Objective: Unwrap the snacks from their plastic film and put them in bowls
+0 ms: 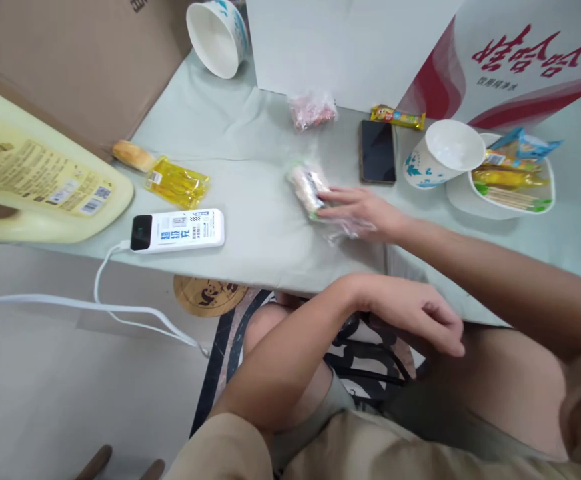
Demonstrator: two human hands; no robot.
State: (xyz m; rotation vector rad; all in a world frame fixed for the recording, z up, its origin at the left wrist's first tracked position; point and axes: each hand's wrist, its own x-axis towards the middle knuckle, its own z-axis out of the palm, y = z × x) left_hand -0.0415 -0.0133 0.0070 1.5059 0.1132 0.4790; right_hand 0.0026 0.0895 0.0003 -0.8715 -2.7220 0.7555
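Observation:
My right hand [354, 210] reaches over the table with its fingers on a small clear-wrapped snack packet [306, 187], pale with green edges and blurred. Loose clear plastic shows beneath the palm, and the thumb is hidden. Closest to that hand lies a dark phone [377, 152]. Further back is a pink clear-wrapped packet [313, 111]. My left hand [420, 315] hangs bent at the wrist above my thigh, off the table, its fingers curled in and partly hidden. Nothing shows in it.
A white power bank [183, 231] with a cable, a yellow packet [177, 183], a bread roll [133, 155] and a large yellow jug [45, 173] are at left. Paper cups [435, 157], a snack-filled container [500, 200], a snack bar [398, 117] and a white box [350, 47] stand around.

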